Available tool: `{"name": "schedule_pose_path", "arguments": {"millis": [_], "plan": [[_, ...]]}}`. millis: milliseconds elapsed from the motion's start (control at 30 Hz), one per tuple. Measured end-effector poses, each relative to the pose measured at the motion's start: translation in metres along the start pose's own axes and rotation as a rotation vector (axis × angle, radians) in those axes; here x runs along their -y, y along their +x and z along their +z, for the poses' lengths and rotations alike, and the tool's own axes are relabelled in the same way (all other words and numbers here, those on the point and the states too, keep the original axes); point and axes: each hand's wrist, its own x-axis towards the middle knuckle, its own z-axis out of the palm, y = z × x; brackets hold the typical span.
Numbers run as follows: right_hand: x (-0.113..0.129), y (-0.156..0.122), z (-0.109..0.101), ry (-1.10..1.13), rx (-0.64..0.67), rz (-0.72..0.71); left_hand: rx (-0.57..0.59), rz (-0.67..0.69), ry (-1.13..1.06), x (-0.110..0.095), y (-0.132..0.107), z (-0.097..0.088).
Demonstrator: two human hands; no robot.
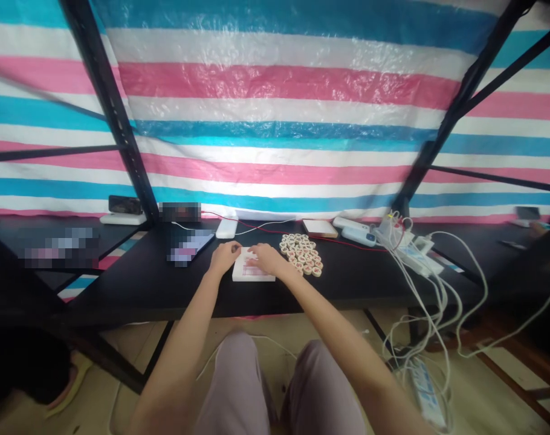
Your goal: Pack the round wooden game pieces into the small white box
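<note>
A white flat box (pixel 252 273) lies on the black table (pixel 166 284) in front of me. My left hand (pixel 225 254) rests with bent fingers on the box's left far corner. My right hand (pixel 265 256) lies on top of the box, fingers curled over its far side. Just right of the box sits a cluster of several round wooden pieces with red marks (pixel 301 254). Whether either hand pinches anything small is too fine to see.
A phone (pixel 191 245), a white power bank (pixel 226 228) and a tan flat box (pixel 319 228) lie behind. Power strips with white cables (pixel 415 254) hang off the right side. Black frame posts (pixel 112 115) stand in front of a striped tarp. Another person's hand (pixel 540 229) is far right.
</note>
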Motion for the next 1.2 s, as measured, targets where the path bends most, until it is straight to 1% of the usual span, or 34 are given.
{"name": "schedule_pose_path", "arguments": {"millis": [67, 100, 167, 233, 300, 400, 467, 533, 567, 600, 633, 667, 733, 800, 833, 900, 967, 1000, 1100, 1133, 1200], "plan": [[0.009, 0.021, -0.001, -0.059, 0.085, 0.094, -0.006, -0.011, 0.055, 0.000, -0.002, 0.000], [0.010, 0.028, -0.001, -0.062, 0.115, 0.118, -0.006, -0.006, 0.086, 0.000, -0.002, 0.000], [0.008, 0.037, -0.001, -0.048, 0.163, 0.125, -0.001, 0.004, 0.126, -0.002, -0.003, 0.001], [0.003, 0.041, -0.001, -0.037, 0.201, 0.112, 0.010, -0.003, 0.122, -0.003, -0.003, 0.001], [-0.003, 0.040, -0.003, -0.018, 0.210, 0.086, 0.021, -0.014, 0.080, -0.003, -0.002, 0.001], [-0.017, 0.035, -0.015, 0.022, 0.159, 0.053, 0.029, -0.005, -0.020, 0.003, 0.001, -0.001], [-0.034, 0.028, -0.029, 0.177, 0.103, -0.010, 0.042, 0.003, -0.088, 0.013, 0.003, -0.006], [-0.054, 0.021, -0.045, 0.463, 0.076, -0.118, 0.058, 0.011, -0.138, 0.027, 0.006, -0.012], [-0.065, 0.018, -0.052, 0.599, 0.085, -0.162, 0.061, 0.010, -0.151, 0.034, 0.008, -0.015], [-0.075, 0.017, -0.056, 0.688, 0.111, -0.184, 0.051, -0.003, -0.155, 0.041, 0.010, -0.018], [-0.083, 0.017, -0.059, 0.711, 0.155, -0.182, 0.036, -0.027, -0.147, 0.047, 0.011, -0.020], [-0.090, 0.018, -0.058, 0.677, 0.206, -0.165, 0.017, -0.043, -0.132, 0.052, 0.012, -0.022], [-0.096, 0.025, -0.051, 0.467, 0.286, -0.115, -0.013, -0.058, -0.084, 0.056, 0.012, -0.024], [-0.093, 0.034, -0.038, 0.237, 0.301, -0.069, -0.015, -0.061, -0.040, 0.053, 0.010, -0.025], [-0.090, 0.037, -0.032, 0.158, 0.283, -0.048, -0.012, -0.059, -0.022, 0.051, 0.009, -0.026], [-0.083, 0.041, -0.024, 0.093, 0.229, -0.021, -0.011, -0.051, 0.008, 0.047, 0.007, -0.026], [-0.082, 0.037, -0.021, 0.054, 0.116, -0.009, -0.015, -0.053, 0.021, 0.045, 0.006, -0.026], [-0.085, 0.033, -0.022, 0.025, 0.028, 0.005, -0.015, -0.056, 0.011, 0.045, 0.006, -0.025], [-0.108, 0.012, -0.024, 0.012, -0.285, 0.060, -0.023, -0.072, -0.081, 0.047, 0.008, -0.024], [-0.118, 0.004, -0.023, 0.045, -0.372, 0.074, -0.028, -0.083, -0.112, 0.048, 0.008, -0.024], [-0.140, -0.015, -0.017, 0.128, -0.503, 0.118, -0.032, -0.095, -0.146, 0.050, 0.010, -0.023]]}}
